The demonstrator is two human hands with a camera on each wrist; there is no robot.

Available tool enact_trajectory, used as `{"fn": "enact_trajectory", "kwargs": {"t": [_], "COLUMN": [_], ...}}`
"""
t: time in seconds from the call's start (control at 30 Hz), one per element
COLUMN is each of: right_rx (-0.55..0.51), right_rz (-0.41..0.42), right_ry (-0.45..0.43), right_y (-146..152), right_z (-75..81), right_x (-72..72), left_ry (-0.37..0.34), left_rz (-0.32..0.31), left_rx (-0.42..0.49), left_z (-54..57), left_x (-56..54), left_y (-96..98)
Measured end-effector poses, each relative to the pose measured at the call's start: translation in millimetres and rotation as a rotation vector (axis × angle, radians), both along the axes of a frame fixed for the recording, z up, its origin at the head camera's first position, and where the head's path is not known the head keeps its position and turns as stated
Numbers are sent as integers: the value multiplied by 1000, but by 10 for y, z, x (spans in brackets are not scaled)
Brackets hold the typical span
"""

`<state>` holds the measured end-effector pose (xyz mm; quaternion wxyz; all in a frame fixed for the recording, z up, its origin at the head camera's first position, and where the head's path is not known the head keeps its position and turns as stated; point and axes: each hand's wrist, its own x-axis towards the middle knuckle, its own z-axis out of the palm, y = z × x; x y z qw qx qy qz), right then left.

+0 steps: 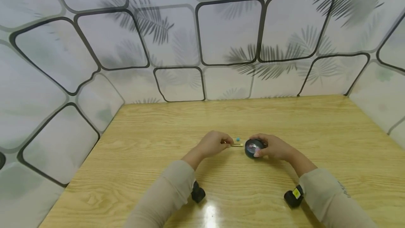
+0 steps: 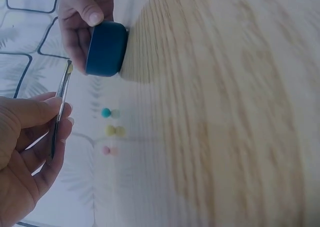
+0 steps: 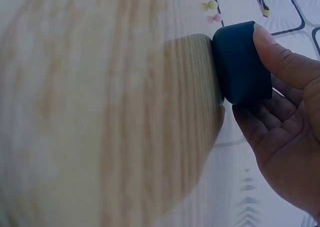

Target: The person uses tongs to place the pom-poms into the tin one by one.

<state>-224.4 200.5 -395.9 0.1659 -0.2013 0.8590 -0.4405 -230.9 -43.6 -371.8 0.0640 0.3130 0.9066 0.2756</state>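
My left hand (image 1: 216,143) pinches a pair of slim metal tweezers (image 2: 61,94) between thumb and fingers. Something small and yellow shows at the tweezer tips (image 2: 70,68); whether it is a gripped bead I cannot tell. The tips point toward a small dark teal bowl (image 1: 252,153), a short way apart from it. My right hand (image 1: 276,146) holds this bowl from the right, thumb on its near side and fingers around the far side. Near the tweezers lies a blue bead (image 1: 238,139). A yellow bead (image 2: 111,130) and a pink bead (image 2: 106,150) appear beside it in the left wrist view.
A light wood-grain table (image 1: 152,143) lies under both hands. Patterned white walls (image 1: 177,45) stand at its back and sides. Black wrist cameras (image 1: 198,193) hang below the sleeves.
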Motion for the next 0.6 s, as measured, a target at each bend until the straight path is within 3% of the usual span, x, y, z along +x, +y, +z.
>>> {"fn": "enact_trajectory", "kwargs": {"t": [0.37,0.6], "right_rx": [-9,1], "right_rz": [16,15], "right_ry": [14,2], "right_y": [5,14], "right_z": [2,6], "right_x": [-5,-7], "left_ry": [-39,52], "left_rz": [-11,-58], "left_rx": [38,-6], "left_z": [-9,-40], "left_x": [-45,-86], "left_y": [143,228]}}
